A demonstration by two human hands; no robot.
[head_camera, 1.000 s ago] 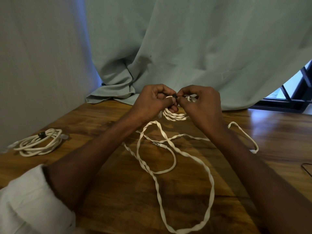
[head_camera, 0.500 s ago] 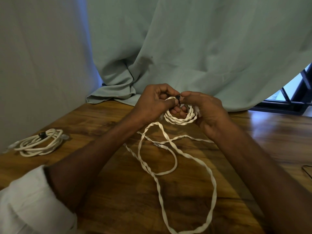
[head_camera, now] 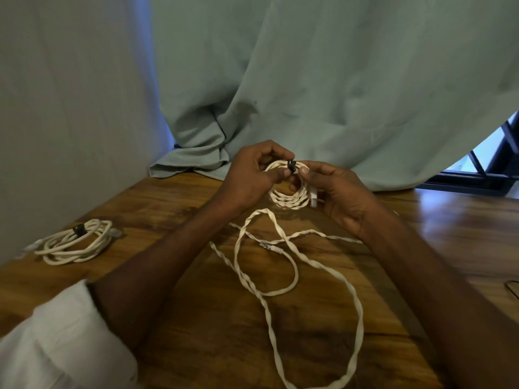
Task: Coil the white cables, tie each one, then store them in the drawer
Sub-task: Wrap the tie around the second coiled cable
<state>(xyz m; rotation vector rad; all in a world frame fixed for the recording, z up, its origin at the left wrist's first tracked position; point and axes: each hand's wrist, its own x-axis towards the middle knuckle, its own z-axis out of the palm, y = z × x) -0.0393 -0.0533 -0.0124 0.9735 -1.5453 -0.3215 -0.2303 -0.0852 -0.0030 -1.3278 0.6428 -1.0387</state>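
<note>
A: Head view, status?

B: My left hand (head_camera: 252, 175) and right hand (head_camera: 341, 196) both pinch the small coil of twisted white cable (head_camera: 289, 193) above the wooden desk (head_camera: 196, 332), fingers at its black tie (head_camera: 291, 166).

A: Others?

B: Loose twisted white cable (head_camera: 280, 276) sprawls on the desk below my hands. Tied white cable bundle (head_camera: 74, 242) lies far left, near the grey-green curtain (head_camera: 309, 80).

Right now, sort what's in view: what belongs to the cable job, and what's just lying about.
Job:
- small coil, held by left hand and right hand
- black tie on it
- loose cable on the table
- tied coil, far left

Lying about:
- green curtain
- dark object at right edge, unclear
</note>
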